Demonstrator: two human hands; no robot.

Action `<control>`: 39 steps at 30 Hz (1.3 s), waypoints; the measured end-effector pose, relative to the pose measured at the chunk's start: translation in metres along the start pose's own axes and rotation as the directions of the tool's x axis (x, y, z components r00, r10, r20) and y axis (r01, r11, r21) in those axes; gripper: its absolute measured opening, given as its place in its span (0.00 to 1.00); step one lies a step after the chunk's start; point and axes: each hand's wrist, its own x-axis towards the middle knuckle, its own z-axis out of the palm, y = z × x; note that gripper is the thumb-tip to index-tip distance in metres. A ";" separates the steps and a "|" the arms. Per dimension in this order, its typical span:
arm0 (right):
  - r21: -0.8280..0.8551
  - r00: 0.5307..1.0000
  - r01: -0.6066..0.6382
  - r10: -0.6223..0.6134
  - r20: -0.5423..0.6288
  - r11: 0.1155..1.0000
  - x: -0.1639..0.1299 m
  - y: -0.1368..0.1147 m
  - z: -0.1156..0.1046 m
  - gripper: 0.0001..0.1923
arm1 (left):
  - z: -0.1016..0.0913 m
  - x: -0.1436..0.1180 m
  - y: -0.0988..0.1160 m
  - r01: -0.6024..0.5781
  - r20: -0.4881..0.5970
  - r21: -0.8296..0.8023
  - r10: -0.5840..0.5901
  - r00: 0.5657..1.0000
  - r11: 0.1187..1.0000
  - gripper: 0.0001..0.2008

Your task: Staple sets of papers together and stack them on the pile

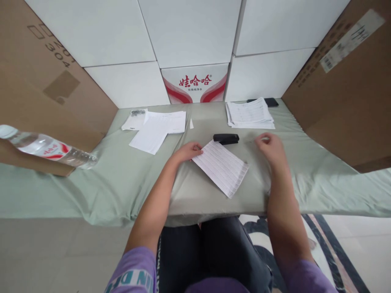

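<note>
Left grip [188, 151] on upper-left edge — printed sheet [222, 169] to its right

Soft, even light, faint shadows, wide-angle edge stretch.

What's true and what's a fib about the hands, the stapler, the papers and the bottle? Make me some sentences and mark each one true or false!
1. The left hand holds a printed sheet by its edge. True.
2. A black stapler lies between the left hand and the right hand. True.
3. The right hand is pressing down on the stapler. False: it is apart from the stapler, to its right.
4. A paper stack partly covers a dark, phone-like thing. True.
5. The bottle's cap is blue. False: the cap of the clear bottle is white.
</note>
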 end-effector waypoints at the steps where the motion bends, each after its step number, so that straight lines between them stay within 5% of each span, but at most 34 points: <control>1: 0.027 0.964 0.061 -0.052 -0.262 0.998 0.001 -0.005 0.002 0.05 | 0.000 0.000 0.000 -0.002 0.000 0.002 0.002 1.000 1.000 0.08; 2: 0.036 0.889 0.123 -0.094 -0.448 0.992 0.003 -0.012 0.003 0.04 | 0.000 0.001 0.000 -0.003 0.000 0.008 0.003 1.000 1.000 0.08; 4: 0.022 0.813 0.236 -0.185 -0.552 0.971 0.009 -0.030 0.006 0.05 | 0.000 0.002 -0.001 -0.008 -0.004 0.022 0.008 1.000 1.000 0.09; 8: -0.043 0.902 0.338 -0.336 -0.270 0.940 0.039 -0.074 0.028 0.07 | 0.001 0.004 -0.003 -0.034 -0.011 0.043 0.035 0.999 0.998 0.10; 11: -0.160 0.918 0.336 -0.361 -0.165 0.928 0.066 -0.096 0.066 0.08 | 0.002 0.006 -0.004 -0.036 -0.012 0.045 0.036 0.999 0.998 0.11; 15: -0.293 0.940 0.311 -0.338 -0.045 0.904 0.086 -0.100 0.122 0.07 | 0.003 0.008 -0.005 -0.045 -0.007 0.038 0.045 0.999 0.998 0.12; 19: -0.365 0.955 0.284 -0.297 0.021 0.887 0.090 -0.088 0.150 0.10 | 0.003 0.006 -0.004 -0.043 -0.010 0.023 0.043 0.999 0.999 0.11; 30: -0.317 0.956 0.254 -0.287 -0.063 0.914 0.097 -0.073 0.160 0.11 | 0.005 0.004 -0.003 -0.044 -0.030 0.139 0.048 0.998 0.989 0.11; 39: -0.201 0.975 0.193 -0.211 -0.070 0.960 0.105 -0.073 0.149 0.08 | 0.006 0.007 -0.001 0.002 -0.096 0.160 0.013 0.995 0.987 0.08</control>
